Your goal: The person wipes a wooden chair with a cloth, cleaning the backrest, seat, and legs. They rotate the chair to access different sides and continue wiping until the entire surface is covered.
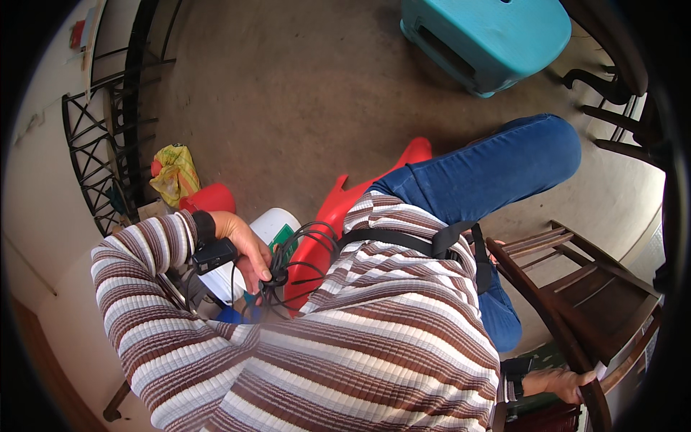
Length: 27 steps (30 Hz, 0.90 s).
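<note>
My left hand [251,251] holds a coiled bundle of black cable [278,272] at its cable tie, beside the striped shirt [378,335]. On that wrist sit a black band and a small black device [214,255]. My right hand [567,384] is closed around a dark bar of a wooden chair [572,324] at the lower right. A black strap [397,243] runs across my waist. My legs, in blue jeans [486,164], are bent, and a red plastic seat [329,221] shows beside and below them. The fingertips of the right hand are partly hidden.
A turquoise plastic stool [507,38] stands on the floor at the top right. At the left are a black metal lattice frame [89,140], a yellow bag [175,173], a red bucket [216,198] and a white bucket [272,227]. More dark wooden furniture [621,127] stands at the right.
</note>
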### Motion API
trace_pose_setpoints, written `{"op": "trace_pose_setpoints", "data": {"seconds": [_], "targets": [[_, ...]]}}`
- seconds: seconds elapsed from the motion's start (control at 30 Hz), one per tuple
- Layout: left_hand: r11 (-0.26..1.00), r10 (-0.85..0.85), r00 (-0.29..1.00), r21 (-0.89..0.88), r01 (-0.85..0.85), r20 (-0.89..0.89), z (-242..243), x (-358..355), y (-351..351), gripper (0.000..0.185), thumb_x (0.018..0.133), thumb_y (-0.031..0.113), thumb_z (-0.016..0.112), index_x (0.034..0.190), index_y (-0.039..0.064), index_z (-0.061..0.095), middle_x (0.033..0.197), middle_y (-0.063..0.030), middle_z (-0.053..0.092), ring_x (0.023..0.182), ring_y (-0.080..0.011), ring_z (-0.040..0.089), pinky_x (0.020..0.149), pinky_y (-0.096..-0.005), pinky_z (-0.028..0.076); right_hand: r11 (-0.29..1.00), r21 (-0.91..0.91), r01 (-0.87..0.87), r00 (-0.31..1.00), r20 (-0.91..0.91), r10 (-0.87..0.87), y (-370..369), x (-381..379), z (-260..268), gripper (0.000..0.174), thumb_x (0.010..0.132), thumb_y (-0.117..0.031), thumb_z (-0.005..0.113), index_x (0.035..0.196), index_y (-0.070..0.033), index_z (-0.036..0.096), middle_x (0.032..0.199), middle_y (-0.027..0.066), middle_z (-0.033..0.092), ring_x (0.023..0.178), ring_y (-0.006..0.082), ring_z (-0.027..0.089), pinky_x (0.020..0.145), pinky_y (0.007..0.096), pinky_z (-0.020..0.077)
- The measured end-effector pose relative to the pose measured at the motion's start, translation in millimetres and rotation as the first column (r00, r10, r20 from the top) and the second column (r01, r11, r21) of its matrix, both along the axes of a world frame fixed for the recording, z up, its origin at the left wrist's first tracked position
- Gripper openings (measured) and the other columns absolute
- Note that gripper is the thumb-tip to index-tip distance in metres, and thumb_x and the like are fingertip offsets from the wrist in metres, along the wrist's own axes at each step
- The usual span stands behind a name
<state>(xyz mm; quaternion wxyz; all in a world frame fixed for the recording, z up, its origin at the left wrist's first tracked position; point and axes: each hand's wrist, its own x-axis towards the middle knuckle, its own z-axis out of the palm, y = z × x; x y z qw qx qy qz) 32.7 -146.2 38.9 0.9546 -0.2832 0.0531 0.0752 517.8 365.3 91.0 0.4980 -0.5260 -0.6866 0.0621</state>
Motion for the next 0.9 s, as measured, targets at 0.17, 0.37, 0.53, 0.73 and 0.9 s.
{"op": "trace_pose_setpoints", "data": {"seconds": [0.17,0.37,0.53,0.73,0.9], "targets": [[0.984,0.13,0.991,-0.117,-0.133,-0.033,-14.9,5.9,-20.3,0.054,0.094,0.038,0.063,0.118,-0.01,0.059,0.114,-0.0241,0.067,0.108,-0.032,0.066,0.096,-0.0443,0.051,1.0,-0.001,0.002,1.0,-0.023,-0.002,-4.8,5.1,0.4,0.056,0.073,-0.022,0.084,0.114,0.008,0.059,0.109,0.0167,0.065,0.09,0.025,0.063,0.08,0.0371,0.0564],[0.861,-0.373,0.845,-0.482,0.162,-0.382,-37.8,48.9,-84.8,0.056,0.094,0.053,0.058,0.109,0.0,0.063,0.097,-0.0177,0.071,0.086,-0.0309,0.07,0.08,-0.0416,0.056,1.0,-0.009,0.03,0.999,-0.043,-0.03,-8.5,11.2,-0.3,0.056,0.073,-0.021,0.084,0.114,0.008,0.059,0.109,0.0169,0.065,0.09,0.0251,0.064,0.08,0.0372,0.0564],[0.783,-0.376,0.893,-0.6,0.164,-0.247,-34.6,109.5,-97.9,0.049,0.093,0.055,0.058,0.102,0.007,0.063,0.09,-0.0131,0.072,0.08,-0.0257,0.071,0.075,-0.0402,0.057,0.999,-0.017,0.027,0.998,-0.052,-0.028,-9.7,21.0,2.7,0.055,0.074,-0.02,0.083,0.115,0.008,0.059,0.109,0.0171,0.065,0.09,0.0251,0.064,0.081,0.0373,0.0564],[0.768,-0.432,0.855,-0.613,0.183,-0.287,-3.2,146.1,-100.3,0.025,0.095,0.029,0.059,0.106,0.007,0.065,0.087,-0.0051,0.071,0.074,-0.0181,0.066,0.062,-0.0364,0.052,0.999,-0.021,0.034,0.997,-0.074,-0.035,-9.2,29.7,5.7,0.055,0.074,-0.019,0.083,0.115,0.008,0.059,0.11,0.0174,0.065,0.091,0.0252,0.064,0.081,0.0375,0.0565],[0.848,-0.392,0.84,-0.501,0.172,-0.374,-2.3,138.4,-107.1,0.029,0.093,0.031,0.061,0.107,0.006,0.065,0.09,-0.0058,0.071,0.077,-0.0183,0.065,0.065,-0.0367,0.051,0.999,-0.048,0.024,0.99,-0.136,-0.03,-10.7,31.6,4.4,0.054,0.076,-0.015,0.08,0.12,0.006,0.057,0.114,0.0175,0.063,0.092,0.0248,0.063,0.081,0.0383,0.0577]]}}
